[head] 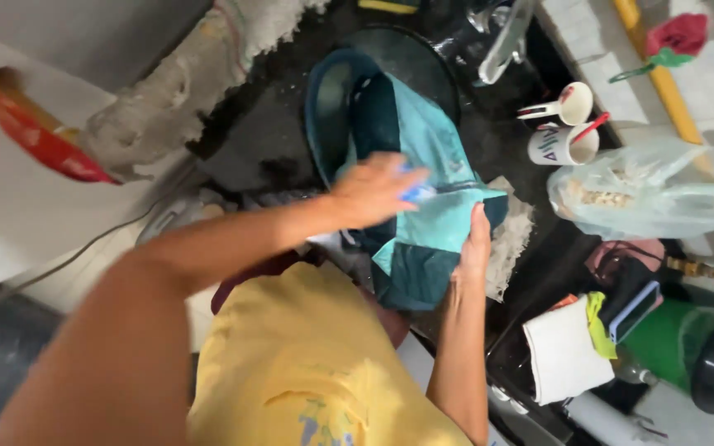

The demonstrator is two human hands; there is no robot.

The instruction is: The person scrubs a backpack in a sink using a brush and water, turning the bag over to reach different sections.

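Teal cloth [423,206] under both hands on the dark worktop [266,140].
The left hand [373,190] presses flat on its middle; the right hand [474,244] pinches its near right edge, arm bent.

Two white mugs [565,124] are being kept on the dark worktop [266,132], a clear plastic bag [646,194] beside them. A green gas cylinder [687,343] is being stood near a folded white cloth [564,355].
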